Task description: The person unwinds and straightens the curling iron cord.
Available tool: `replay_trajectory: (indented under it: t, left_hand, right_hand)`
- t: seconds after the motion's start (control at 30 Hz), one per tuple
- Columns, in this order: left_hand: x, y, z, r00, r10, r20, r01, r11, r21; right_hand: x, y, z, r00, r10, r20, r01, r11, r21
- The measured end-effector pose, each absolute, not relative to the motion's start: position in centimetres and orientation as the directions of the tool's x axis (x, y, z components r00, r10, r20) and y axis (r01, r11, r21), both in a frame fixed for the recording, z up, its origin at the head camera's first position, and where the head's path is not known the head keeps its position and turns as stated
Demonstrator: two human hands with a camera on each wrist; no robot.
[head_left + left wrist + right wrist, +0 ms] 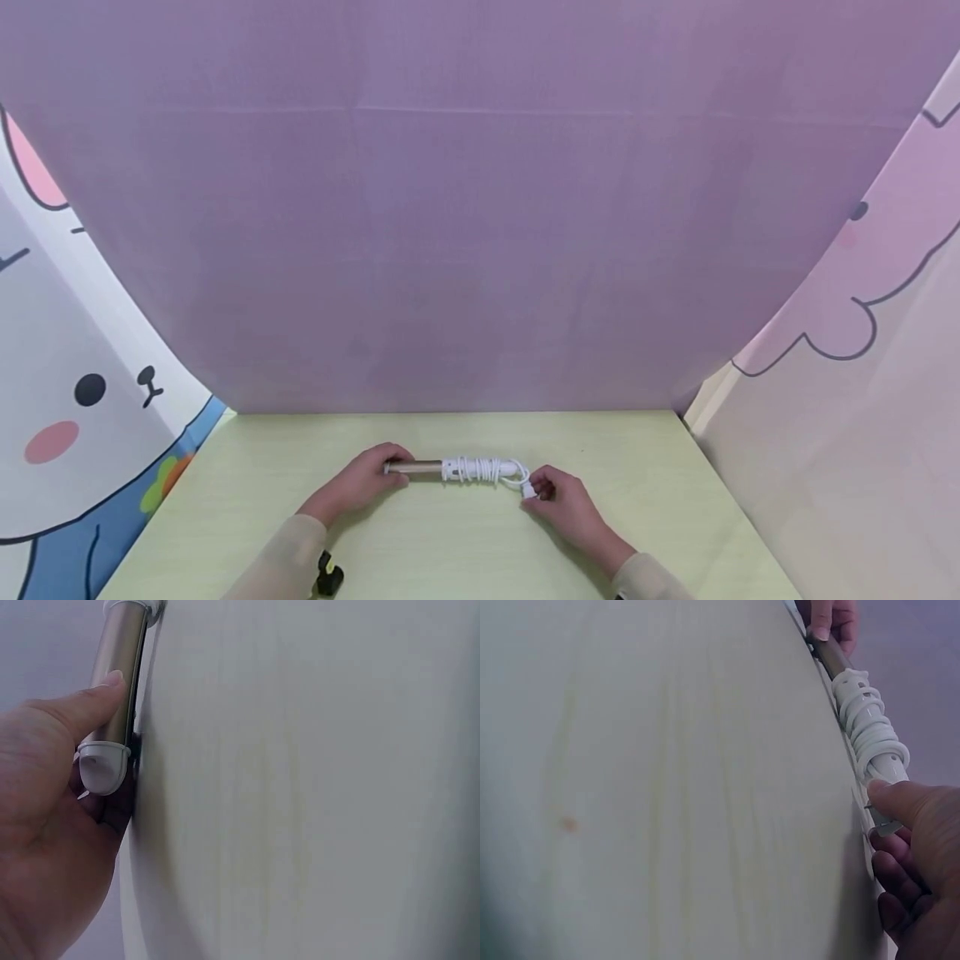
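A hair straightener (427, 467) with a gold barrel and white handle lies crosswise, close over the table, in the head view. Its white cord (478, 471) is wound in several coils around the handle. My left hand (367, 477) grips the barrel's far end, thumb on top; the left wrist view shows the white end cap (103, 771) beside the palm. At the other end, my right hand (572, 504) pinches the white plug (529, 491) between thumb and fingers. In the right wrist view the plug's metal prongs (869, 806) stick out by the thumb.
The pale wood-grain table (450, 550) runs back to a purple backdrop (480, 250). Printed cartoon panels stand at the left (112, 450) and right (847, 433). A small black object (328, 575) sits by the left sleeve.
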State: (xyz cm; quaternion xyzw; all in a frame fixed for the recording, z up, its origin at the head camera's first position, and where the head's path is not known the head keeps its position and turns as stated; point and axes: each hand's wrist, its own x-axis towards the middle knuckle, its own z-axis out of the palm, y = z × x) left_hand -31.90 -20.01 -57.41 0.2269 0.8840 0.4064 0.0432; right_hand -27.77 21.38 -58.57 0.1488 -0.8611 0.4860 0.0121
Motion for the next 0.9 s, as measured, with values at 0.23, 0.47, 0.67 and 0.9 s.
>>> replay_trajectory:
  t: [0.23,0.47,0.67,0.9]
  left_hand:
    - [-31.4,-20.1,-57.0,-0.901,0.419,0.111,0.347,0.546,0.763]
    - [-31.0,-20.1,-56.5,-0.914,0.387,0.12,0.327,0.528,0.784]
    - [-31.1,-20.1,-56.4,-0.926,0.358,0.119,0.304,0.521,0.798]
    - [-31.1,-20.4,-56.4,-0.93,0.344,0.132,0.305,0.518,0.799]
  right_hand:
    - [-27.6,21.0,-58.4,-0.953,-0.239,0.183,-0.281,0.485,-0.828]
    - [-27.5,20.7,-58.0,-0.952,-0.216,0.219,-0.297,0.459,-0.838]
    - [-27.5,20.4,-57.7,-0.947,-0.219,0.235,-0.309,0.424,-0.851]
    - [-27.3,20.1,-57.1,-0.949,-0.197,0.246,-0.303,0.366,-0.88]
